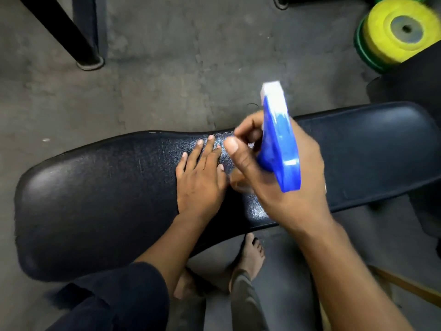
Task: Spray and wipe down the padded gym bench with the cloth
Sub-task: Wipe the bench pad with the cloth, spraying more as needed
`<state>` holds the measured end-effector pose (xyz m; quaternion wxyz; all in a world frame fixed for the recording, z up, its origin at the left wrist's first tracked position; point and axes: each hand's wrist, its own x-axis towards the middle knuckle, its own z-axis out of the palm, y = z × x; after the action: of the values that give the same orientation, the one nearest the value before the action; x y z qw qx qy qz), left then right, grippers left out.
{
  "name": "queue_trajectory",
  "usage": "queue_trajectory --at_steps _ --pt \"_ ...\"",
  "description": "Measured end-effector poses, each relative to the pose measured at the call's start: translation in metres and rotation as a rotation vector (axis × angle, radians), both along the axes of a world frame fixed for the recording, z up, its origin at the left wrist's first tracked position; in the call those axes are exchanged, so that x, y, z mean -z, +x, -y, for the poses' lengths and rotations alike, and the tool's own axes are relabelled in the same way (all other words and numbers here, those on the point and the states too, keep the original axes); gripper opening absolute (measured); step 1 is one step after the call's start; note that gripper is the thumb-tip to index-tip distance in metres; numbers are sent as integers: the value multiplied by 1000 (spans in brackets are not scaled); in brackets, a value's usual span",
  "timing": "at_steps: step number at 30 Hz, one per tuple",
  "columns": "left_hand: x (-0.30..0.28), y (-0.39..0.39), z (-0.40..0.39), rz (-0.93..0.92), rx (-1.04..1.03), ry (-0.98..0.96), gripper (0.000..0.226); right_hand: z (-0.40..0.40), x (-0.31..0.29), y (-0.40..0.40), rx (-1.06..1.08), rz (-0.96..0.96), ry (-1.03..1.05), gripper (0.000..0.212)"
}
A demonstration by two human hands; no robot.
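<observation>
A long padded bench (95,199) with dark, shiny upholstery runs across the view from lower left to upper right. My left hand (200,180) lies flat on its middle, fingers spread, holding nothing. Just to the right and above the pad, my right hand (281,177) grips a blue spray bottle head with a white nozzle (279,137); the nozzle points away from me and the bottle's body is hidden under the hand. No cloth shows anywhere in view.
Yellow and green weight plates (401,29) lie on the grey floor at top right. A black frame leg with a foot pad (88,59) stands at top left. My bare feet (248,261) are under the bench's near edge.
</observation>
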<state>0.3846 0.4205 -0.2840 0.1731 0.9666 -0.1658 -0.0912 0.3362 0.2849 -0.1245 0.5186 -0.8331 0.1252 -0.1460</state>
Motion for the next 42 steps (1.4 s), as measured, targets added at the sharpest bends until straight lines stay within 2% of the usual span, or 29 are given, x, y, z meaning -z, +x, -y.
queue_trajectory --at_steps 5,9,11,14,16,19,23,26,32,36,42 --pt "-11 -13 -37 -53 82 -144 59 -30 27 -54 117 -217 -17 38" --pt "-12 -36 -83 -6 86 -87 58 -59 72 -88 201 -551 8 44" --pt "-11 -43 -98 9 78 -88 58 -68 92 -95 243 -636 28 46" --pt "-9 -47 -104 9 54 -108 58 -80 106 -96 251 -727 -18 70" --pt "-10 -48 -104 5 32 -122 59 -91 111 -94 243 -771 -53 79" --pt "-12 -48 -101 -3 16 -154 61 -100 114 -93 218 -772 -25 77" --pt "-15 -47 -109 -51 -33 -243 64 -117 113 -100 89 -716 -37 56" --pt "-20 -47 -127 -37 -110 -224 65 -133 110 -101 13 -678 -50 48" --pt "-25 -49 -202 9 -327 -167 65 -170 102 -91 -122 -619 -77 45" --pt "-21 -49 -253 56 -426 -136 65 -196 98 -78 -178 -584 -81 50" --pt "-13 -57 -293 98 -524 -140 67 -240 96 -61 -320 -566 -108 35"
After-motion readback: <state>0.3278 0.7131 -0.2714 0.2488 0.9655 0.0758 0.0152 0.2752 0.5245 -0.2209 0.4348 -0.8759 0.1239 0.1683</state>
